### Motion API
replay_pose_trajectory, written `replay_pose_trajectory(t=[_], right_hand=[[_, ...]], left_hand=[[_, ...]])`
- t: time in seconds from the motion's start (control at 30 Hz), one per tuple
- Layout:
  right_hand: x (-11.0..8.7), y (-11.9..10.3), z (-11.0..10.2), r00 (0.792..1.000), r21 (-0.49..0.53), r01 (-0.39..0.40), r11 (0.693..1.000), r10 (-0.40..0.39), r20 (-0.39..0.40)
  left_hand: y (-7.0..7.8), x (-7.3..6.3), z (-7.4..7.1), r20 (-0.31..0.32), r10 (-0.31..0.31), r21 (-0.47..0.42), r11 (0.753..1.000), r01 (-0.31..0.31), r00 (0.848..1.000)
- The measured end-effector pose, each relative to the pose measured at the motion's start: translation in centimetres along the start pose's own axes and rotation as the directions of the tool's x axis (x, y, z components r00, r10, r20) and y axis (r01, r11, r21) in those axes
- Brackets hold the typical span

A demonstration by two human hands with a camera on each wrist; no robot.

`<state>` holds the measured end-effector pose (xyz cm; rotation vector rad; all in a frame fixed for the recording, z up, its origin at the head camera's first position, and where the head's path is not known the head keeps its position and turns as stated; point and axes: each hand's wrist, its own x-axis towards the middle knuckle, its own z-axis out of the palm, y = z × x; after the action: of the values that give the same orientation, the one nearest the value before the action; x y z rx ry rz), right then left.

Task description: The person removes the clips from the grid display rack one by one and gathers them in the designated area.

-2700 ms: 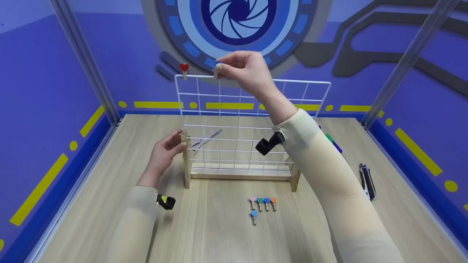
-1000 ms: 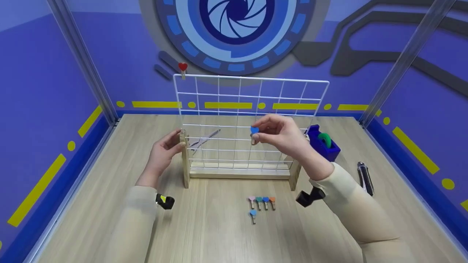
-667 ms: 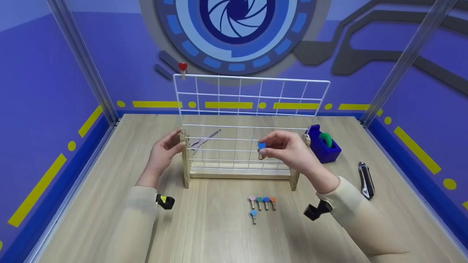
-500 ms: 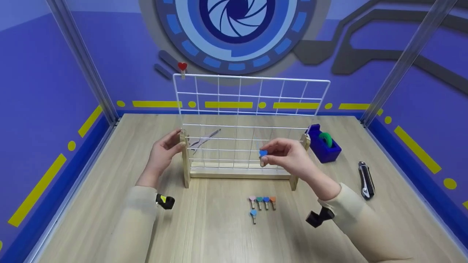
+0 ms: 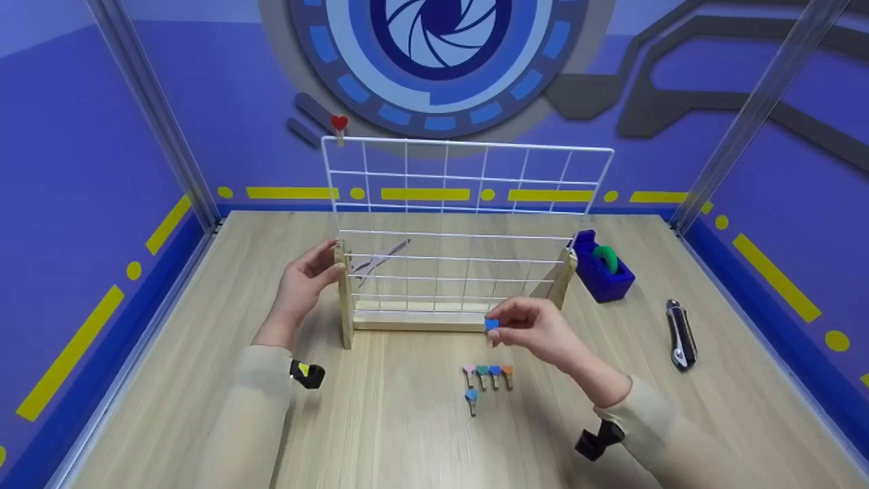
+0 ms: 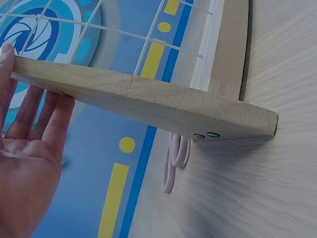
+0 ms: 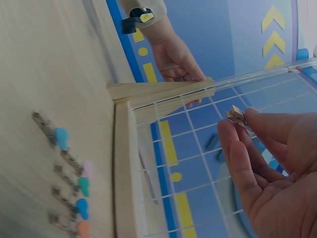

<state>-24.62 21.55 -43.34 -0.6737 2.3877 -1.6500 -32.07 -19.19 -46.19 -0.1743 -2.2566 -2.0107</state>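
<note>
My right hand (image 5: 546, 336) pinches a small wooden clothespin (image 5: 491, 324) topped with a blue heart, in front of the rack's base. In the right wrist view, the clothespin (image 7: 237, 115) sits between thumb and fingertips, seen from its wooden end. My left hand (image 5: 299, 288) grips the left wooden post (image 5: 345, 299) of a white wire grid rack (image 5: 445, 144); thumb and fingers lie on opposite sides. A red heart clothespin (image 5: 339, 123) is clipped at the grid's top left. Below my right hand lie several heart clothespins, among them pink (image 5: 468, 375), orange (image 5: 508, 375) and light blue (image 5: 472, 401).
Behind the grid lie scissors (image 5: 383, 259), partly screened by the wires. A blue tape dispenser (image 5: 606, 288) with green tape stands beyond the rack's right post. Farther right on the table is a utility knife (image 5: 681, 336). Blue printed walls enclose the table.
From beside the grid's top bar, my right hand has come down and toward me, somewhat to the right, still pinching the blue heart clothespin. My left hand stays on the post.
</note>
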Motion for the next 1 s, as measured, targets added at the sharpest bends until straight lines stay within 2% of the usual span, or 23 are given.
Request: replay_pose_trajectory(t=[0.4, 0.63, 0.87, 1.0], right_hand=[[-1.9, 3.5, 1.6, 0.995, 0.06, -0.09, 0.994, 0.087, 0.053], [-2.9, 4.6, 2.4, 0.981, 0.051, -0.188, 0.981, 0.185, 0.061], [-3.8, 5.7, 3.7, 0.975, -0.021, -0.219, 0.975, 0.22, 0.016], [-4.1, 6.4, 4.4, 0.966, -0.06, -0.255, 0.965, 0.257, 0.022]], left_hand=[[0.0, 0.0, 0.0, 0.002, 0.008, -0.015, 1.0, -0.008, 1.0], [-0.1, 0.1, 0.0, 0.001, 0.0, -0.018, 1.0, 0.0, 1.0], [0.1, 0.0, 0.0, 0.011, -0.011, 0.004, 1.0, 0.011, 1.0], [0.1, 0.0, 0.0, 0.009, -0.021, 0.019, 1.0, 0.021, 1.0]])
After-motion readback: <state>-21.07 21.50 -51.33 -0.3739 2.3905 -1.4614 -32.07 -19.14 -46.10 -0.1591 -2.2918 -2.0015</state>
